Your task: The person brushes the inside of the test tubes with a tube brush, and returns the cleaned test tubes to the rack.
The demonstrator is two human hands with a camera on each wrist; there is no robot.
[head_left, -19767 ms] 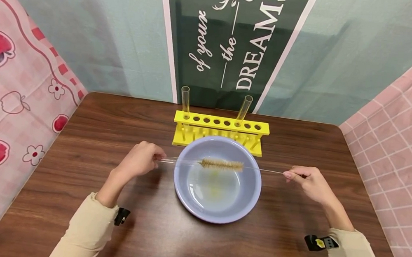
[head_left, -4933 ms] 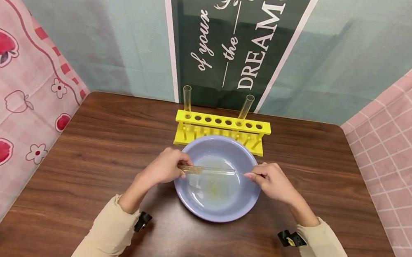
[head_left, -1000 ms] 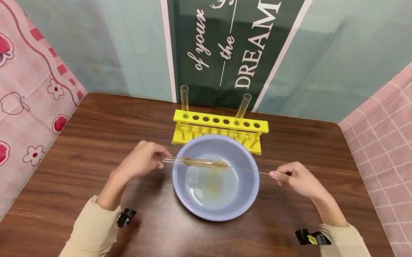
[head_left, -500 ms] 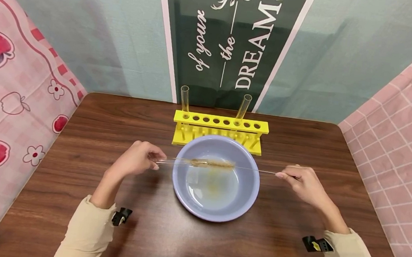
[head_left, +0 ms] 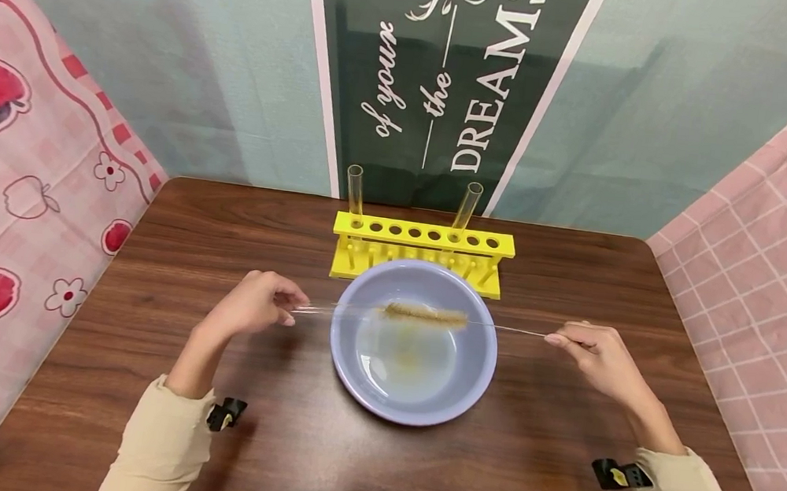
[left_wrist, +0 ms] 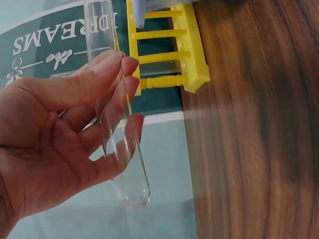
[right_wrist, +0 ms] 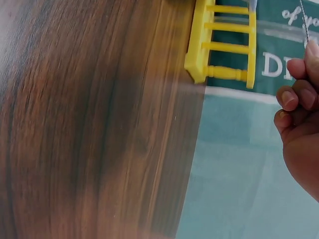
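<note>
Over the basin, my left hand (head_left: 253, 303) holds a clear glass test tube (left_wrist: 133, 191) lengthwise. In the left wrist view the thumb and fingers wrap round it, its rounded end pointing down past them. My right hand (head_left: 599, 359) pinches the thin wire handle (head_left: 516, 331) of a test tube brush (head_left: 425, 314). Its tan bristles lie at the tube's mouth above the basin, mostly outside the glass and slightly blurred. Below them the lavender basin (head_left: 408, 418) holds water with a yellowish tint in the middle. In the right wrist view, the fingers curl at the wire.
Just behind the basin stands a yellow test tube rack (head_left: 423, 235). A glass tube (head_left: 355, 194) is upright at its left and another tube (head_left: 467, 207) leans at its right. The dark wooden table (head_left: 371, 473) meets a hanging cloth backdrop (head_left: 224, 87) at the back.
Over the last second my hands have drawn apart, the right one moving right and the left slightly left. The bristles have slid rightward, mostly out of the tube.
</note>
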